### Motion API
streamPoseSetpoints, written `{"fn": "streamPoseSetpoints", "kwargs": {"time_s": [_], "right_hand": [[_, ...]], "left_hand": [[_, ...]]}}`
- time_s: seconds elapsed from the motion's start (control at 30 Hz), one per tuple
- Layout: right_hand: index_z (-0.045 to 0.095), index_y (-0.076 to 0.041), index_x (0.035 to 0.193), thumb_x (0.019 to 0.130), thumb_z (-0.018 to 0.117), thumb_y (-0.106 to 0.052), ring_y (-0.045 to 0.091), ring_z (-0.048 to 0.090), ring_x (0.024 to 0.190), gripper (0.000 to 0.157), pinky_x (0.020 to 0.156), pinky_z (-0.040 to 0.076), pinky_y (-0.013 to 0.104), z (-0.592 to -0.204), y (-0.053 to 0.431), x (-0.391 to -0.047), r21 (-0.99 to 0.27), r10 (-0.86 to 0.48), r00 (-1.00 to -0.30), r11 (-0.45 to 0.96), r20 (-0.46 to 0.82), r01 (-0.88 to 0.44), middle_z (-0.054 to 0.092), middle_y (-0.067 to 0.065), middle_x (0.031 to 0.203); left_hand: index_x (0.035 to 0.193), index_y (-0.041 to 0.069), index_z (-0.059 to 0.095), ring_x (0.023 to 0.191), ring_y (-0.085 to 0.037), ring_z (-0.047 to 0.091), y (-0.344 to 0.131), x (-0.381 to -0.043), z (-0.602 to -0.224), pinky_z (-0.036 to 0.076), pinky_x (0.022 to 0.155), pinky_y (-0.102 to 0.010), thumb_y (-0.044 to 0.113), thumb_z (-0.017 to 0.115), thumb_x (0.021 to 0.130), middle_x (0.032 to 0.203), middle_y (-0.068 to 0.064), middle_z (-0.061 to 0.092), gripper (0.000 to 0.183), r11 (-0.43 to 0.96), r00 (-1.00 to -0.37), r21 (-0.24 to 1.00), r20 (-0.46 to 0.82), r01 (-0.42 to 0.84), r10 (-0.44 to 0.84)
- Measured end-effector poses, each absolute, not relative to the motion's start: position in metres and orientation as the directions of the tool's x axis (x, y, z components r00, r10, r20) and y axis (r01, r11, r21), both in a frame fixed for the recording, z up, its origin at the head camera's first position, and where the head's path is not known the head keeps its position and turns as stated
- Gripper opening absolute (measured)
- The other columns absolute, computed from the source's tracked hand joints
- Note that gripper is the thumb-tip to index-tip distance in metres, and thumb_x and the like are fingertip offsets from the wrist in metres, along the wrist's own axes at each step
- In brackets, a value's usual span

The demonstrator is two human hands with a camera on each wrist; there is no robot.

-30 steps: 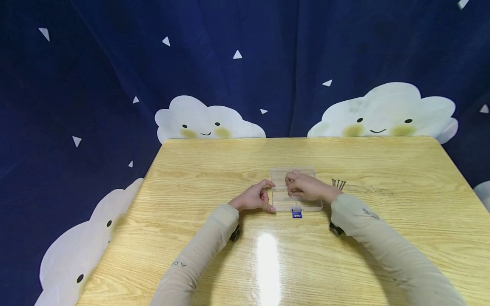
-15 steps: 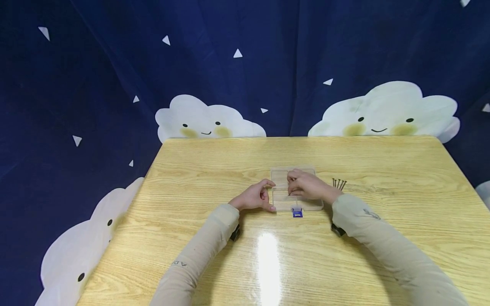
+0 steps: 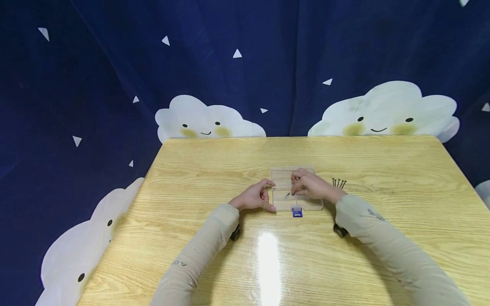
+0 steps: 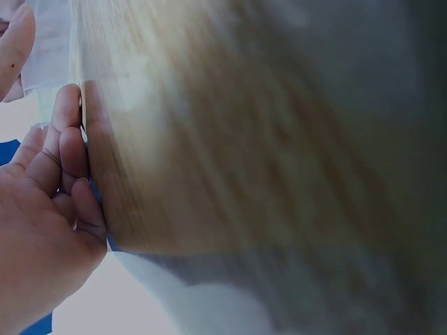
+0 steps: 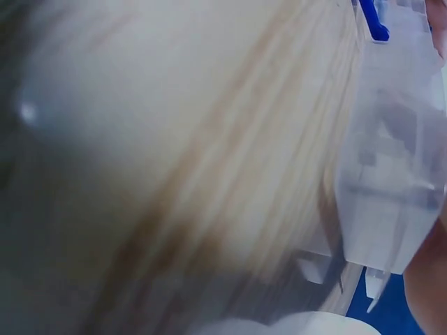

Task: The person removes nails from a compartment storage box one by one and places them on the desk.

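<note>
One clear box (image 3: 282, 205) lies beneath the right grip (image 3: 311, 186), four dark screws (image 3: 338, 183) just past its wrist. This grip bends down, bunched (whether clamped on anything, I cannot tell); the left grip (image 3: 252, 196) arches, clamped on the box's side.

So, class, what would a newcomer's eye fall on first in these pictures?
Probably the smiling white clouds on the dark blue curtain behind the table. Next, perhaps, the two pale sleeves leading to a clear, open box on the table, its blue latch at the near edge. Dark nail-like pieces lie to the box's right.
</note>
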State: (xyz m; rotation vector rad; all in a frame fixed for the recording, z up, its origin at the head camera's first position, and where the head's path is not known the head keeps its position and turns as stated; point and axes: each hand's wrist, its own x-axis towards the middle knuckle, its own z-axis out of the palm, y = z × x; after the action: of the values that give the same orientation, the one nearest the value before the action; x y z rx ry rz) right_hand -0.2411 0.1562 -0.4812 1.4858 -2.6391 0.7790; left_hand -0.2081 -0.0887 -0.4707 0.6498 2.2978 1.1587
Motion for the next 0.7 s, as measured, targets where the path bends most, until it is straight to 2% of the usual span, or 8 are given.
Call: {"fn": "streamPoseSetpoints", "kwargs": {"time_s": [0.1, 0.3, 0.47, 0.57, 0.7], "right_hand": [[0.071, -0.014, 0.073, 0.074, 0.073, -0.009, 0.015, 0.038, 0.08, 0.006, 0.072, 0.036, 0.032, -0.4811, 0.1554, -0.2408, -0.408, -0.801, -0.548, 0.428, 0.243, -0.806, 0.043, -0.004, 0.081], [0.066, -0.014, 0.069, 0.076, 0.071, -0.007, 0.015, 0.039, 0.081, 0.011, 0.073, 0.037, 0.033, -0.4788, 0.1522, -0.2413, -0.355, -0.835, -0.493, 0.396, 0.245, -0.847, 0.043, -0.004, 0.083], [0.064, -0.013, 0.069, 0.079, 0.069, -0.006, 0.015, 0.039, 0.081, 0.013, 0.073, 0.037, 0.033, -0.4785, 0.1518, -0.2411, -0.33, -0.855, -0.459, 0.372, 0.242, -0.867, 0.042, -0.003, 0.083], [0.062, -0.013, 0.07, 0.082, 0.067, -0.008, 0.015, 0.038, 0.082, 0.014, 0.073, 0.035, 0.033, -0.4787, 0.1526, -0.2411, -0.348, -0.857, -0.461, 0.37, 0.23, -0.861, 0.04, -0.003, 0.083], [0.062, -0.013, 0.072, 0.083, 0.065, -0.008, 0.015, 0.036, 0.083, 0.013, 0.074, 0.033, 0.033, -0.4781, 0.1542, -0.2403, -0.411, -0.848, -0.49, 0.38, 0.204, -0.829, 0.038, -0.003, 0.085]], "left_hand": [[0.129, 0.003, 0.038, 0.058, -0.008, 0.049, -0.0885, -0.2082, -0.4704, 0.041, 0.064, -0.02, 0.011, 0.079, 0.07, 0.068, -0.005, 0.057, 0.072, 0.528, -0.772, 0.827, -0.204, 0.193, 0.602], [0.129, 0.002, 0.038, 0.059, -0.009, 0.048, -0.0883, -0.2081, -0.4707, 0.04, 0.064, -0.019, 0.009, 0.079, 0.071, 0.069, -0.006, 0.056, 0.071, 0.52, -0.776, 0.831, -0.193, 0.196, 0.601], [0.129, -0.004, 0.037, 0.06, -0.014, 0.047, -0.0883, -0.2079, -0.4732, 0.039, 0.062, -0.019, 0.003, 0.077, 0.072, 0.072, -0.015, 0.057, 0.07, 0.497, -0.773, 0.844, -0.177, 0.199, 0.61], [0.129, -0.004, 0.037, 0.06, -0.014, 0.047, -0.0885, -0.208, -0.474, 0.038, 0.062, -0.019, 0.002, 0.077, 0.072, 0.072, -0.017, 0.057, 0.07, 0.491, -0.772, 0.849, -0.173, 0.198, 0.611], [0.129, 0.001, 0.039, 0.059, -0.011, 0.047, -0.0889, -0.2089, -0.4751, 0.039, 0.062, -0.019, 0.007, 0.078, 0.071, 0.069, -0.009, 0.057, 0.071, 0.504, -0.776, 0.842, -0.184, 0.192, 0.604]]}}
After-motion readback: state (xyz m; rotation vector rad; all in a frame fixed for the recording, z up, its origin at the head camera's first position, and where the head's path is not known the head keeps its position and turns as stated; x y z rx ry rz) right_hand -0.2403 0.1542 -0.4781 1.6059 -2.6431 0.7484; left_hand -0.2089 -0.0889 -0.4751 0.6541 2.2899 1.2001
